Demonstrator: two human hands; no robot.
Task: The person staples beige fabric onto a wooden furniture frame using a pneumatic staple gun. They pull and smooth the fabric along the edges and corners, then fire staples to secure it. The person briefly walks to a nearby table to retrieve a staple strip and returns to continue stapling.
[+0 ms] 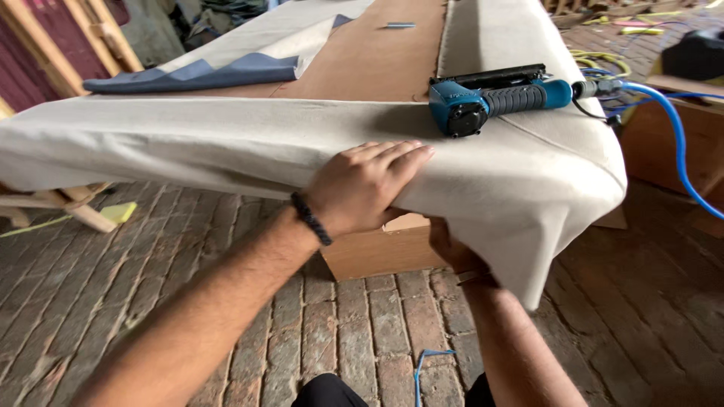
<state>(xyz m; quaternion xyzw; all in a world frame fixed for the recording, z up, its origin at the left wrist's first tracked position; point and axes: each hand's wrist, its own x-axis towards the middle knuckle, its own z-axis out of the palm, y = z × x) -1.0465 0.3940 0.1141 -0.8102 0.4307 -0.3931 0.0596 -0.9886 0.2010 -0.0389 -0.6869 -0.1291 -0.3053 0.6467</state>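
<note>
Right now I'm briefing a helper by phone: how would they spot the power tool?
Find the cream fabric stretched over the brown board. The staple gun lies on it near the right corner, beyond the left hand: the only blue-and-black thing there, with a blue hose trailing away.

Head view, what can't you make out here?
- Right hand: fingers hidden under the cloth; grip unknown.
- Stapler nose: faces away, unseen.
- Blue hose: runs off the right edge.
- Wooden panel: mostly covered by cloth.
- Left hand: flat on the cloth, fully visible.
</note>
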